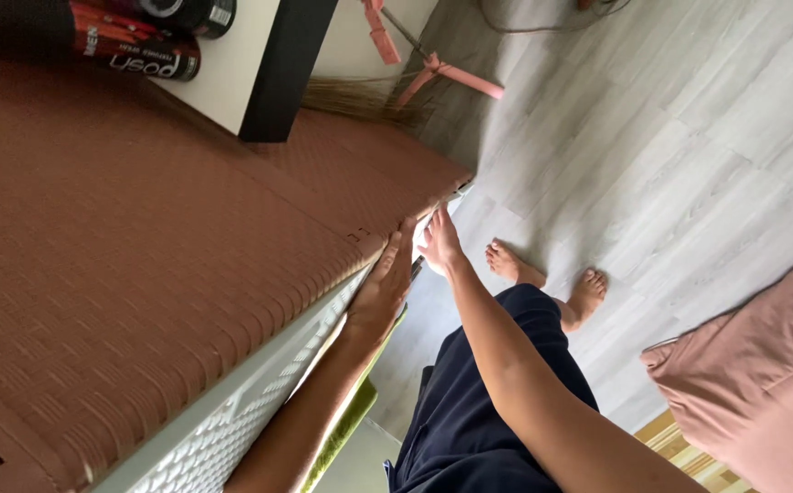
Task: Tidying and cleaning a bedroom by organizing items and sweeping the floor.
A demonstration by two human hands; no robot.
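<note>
My left hand [383, 290] lies flat, fingers straight, on the front edge of the brown woven cabinet top [141, 237], above its white lattice front [260, 383]. My right hand [439, 244], just beside that edge, has its grip closed on a white drawer rim [442, 206].

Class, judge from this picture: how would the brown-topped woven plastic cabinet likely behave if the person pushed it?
The cabinet looks like moulded plastic weave, so probably light for its bulk. Both hands, left and right, press its front edge; it might slide readily on the smooth floor.
</note>
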